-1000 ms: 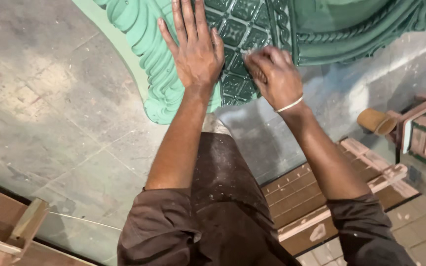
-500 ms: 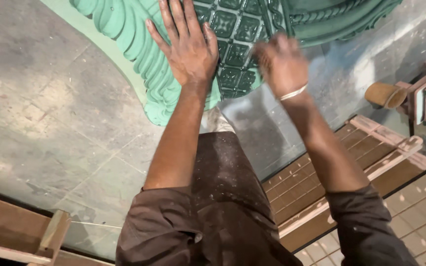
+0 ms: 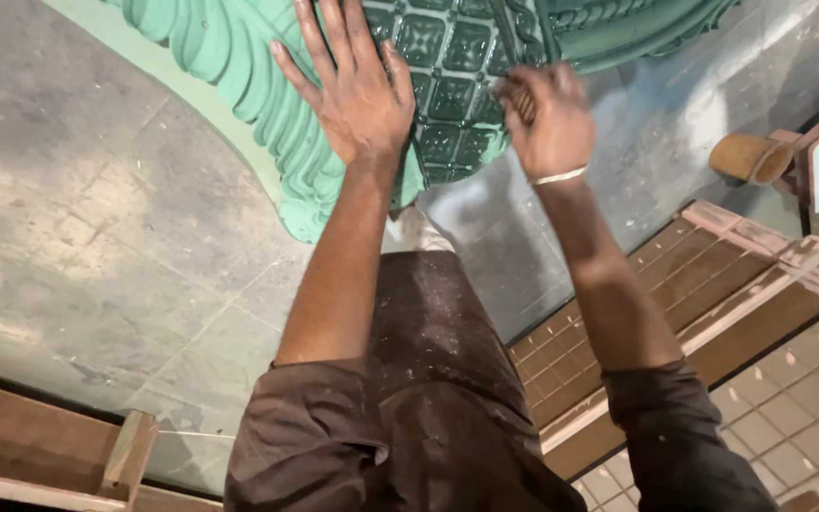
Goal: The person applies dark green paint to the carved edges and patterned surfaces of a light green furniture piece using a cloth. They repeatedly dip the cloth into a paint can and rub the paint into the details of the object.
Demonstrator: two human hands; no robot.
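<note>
The left hand [image 3: 357,90] lies flat, fingers spread, on the green carved panel [image 3: 447,57] on the stone floor [image 3: 97,218]. The right hand [image 3: 547,118] is curled around a small brownish piece [image 3: 520,100] against it; brown carved wooden panels [image 3: 713,284] lie just beside.

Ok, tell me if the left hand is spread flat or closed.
Spread flat: the left hand lies palm down, its fingers fanned apart, on the green carved panel.

Right hand slides up the carving

The right hand [image 3: 547,118] has moved from the green carved panel [image 3: 447,85]'s lower edge up beside the left hand [image 3: 357,90]'s fingers.
</note>
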